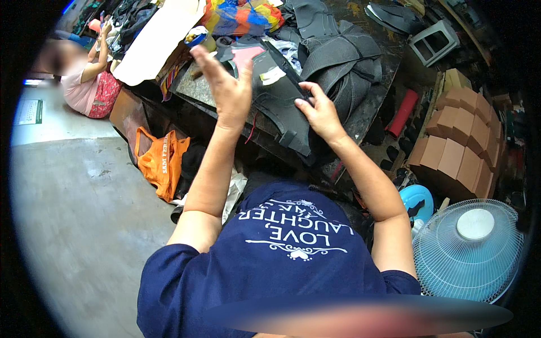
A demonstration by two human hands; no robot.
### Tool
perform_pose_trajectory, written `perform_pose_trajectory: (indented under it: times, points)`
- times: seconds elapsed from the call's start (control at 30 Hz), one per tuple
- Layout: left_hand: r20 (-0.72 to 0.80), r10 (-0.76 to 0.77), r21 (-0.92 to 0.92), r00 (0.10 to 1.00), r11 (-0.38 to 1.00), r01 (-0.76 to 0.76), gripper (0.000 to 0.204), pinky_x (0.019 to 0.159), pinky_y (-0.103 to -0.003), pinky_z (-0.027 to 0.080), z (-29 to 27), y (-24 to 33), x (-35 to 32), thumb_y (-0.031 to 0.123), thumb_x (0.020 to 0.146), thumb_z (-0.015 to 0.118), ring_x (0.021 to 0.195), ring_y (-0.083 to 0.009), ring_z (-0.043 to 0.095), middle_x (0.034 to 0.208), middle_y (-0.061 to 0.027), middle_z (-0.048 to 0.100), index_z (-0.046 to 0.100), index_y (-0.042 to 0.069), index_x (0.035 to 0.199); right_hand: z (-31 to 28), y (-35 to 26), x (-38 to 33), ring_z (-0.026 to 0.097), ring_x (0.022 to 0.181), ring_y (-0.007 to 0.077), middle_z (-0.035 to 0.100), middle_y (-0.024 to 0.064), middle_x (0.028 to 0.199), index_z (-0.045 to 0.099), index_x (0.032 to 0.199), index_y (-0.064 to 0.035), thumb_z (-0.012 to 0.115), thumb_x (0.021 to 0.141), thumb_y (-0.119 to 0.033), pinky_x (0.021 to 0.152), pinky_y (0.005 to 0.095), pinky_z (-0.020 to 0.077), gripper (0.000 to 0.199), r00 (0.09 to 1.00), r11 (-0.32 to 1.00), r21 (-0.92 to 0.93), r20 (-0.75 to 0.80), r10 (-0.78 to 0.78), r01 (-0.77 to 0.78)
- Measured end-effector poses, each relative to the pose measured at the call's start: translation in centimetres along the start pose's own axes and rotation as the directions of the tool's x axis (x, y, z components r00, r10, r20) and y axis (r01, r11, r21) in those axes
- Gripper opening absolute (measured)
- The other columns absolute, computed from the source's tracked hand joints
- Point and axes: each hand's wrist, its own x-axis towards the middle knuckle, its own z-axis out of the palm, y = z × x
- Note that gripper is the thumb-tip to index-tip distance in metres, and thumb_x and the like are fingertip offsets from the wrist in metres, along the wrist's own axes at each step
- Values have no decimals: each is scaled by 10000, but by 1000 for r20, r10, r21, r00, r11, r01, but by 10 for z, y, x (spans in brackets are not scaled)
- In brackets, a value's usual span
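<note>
My left hand (228, 93) is raised over the left part of the worktable (194, 84), its fingers spread and nothing in it. My right hand (322, 115) has its thumb and fingers closed on the near end of a long, narrow black strip (286, 67), which slants away to the far left. Beneath the strip spreads a dark grey cut sheet (282, 107) with notched edges. On the sheet sit a pink piece (246, 54) and a small pale yellow-white scrap (273, 76). A jar with a blue rim (197, 39) stands just beyond my left fingertips.
Dark grey cut pieces (344, 67) are heaped to the right on the table. Stacked brown boxes (459, 132), a red roll (403, 112) and a fan (468, 248) stand at right. An orange bag (160, 160) hangs at left. Another person (87, 84) sits far left.
</note>
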Motion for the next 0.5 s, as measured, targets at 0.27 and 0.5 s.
perform_pose_trajectory:
  times: [0.27, 0.5]
  points:
    - [315, 332, 62, 889, 928, -368, 400, 1008, -440, 417, 49, -27, -20, 306, 822, 689, 1167, -365, 550, 1227, -183, 598, 664, 138, 1184, -12, 9, -12, 662, 889, 410, 661, 205, 1071, 424, 1340, -114, 671, 867, -214, 753, 456, 522, 542, 986, 910, -402, -79, -144, 101]
    - [371, 298, 104, 880, 928, -358, 486, 919, -437, 455, 52, -16, -12, 357, 766, 717, 1028, -341, 594, 1097, -169, 620, 642, 104, 1174, -21, 3, -36, 466, 1219, 342, 461, 116, 1332, 537, 1335, -251, 754, 737, -279, 1007, 446, 411, 637, 837, 468, -801, 73, -542, 373]
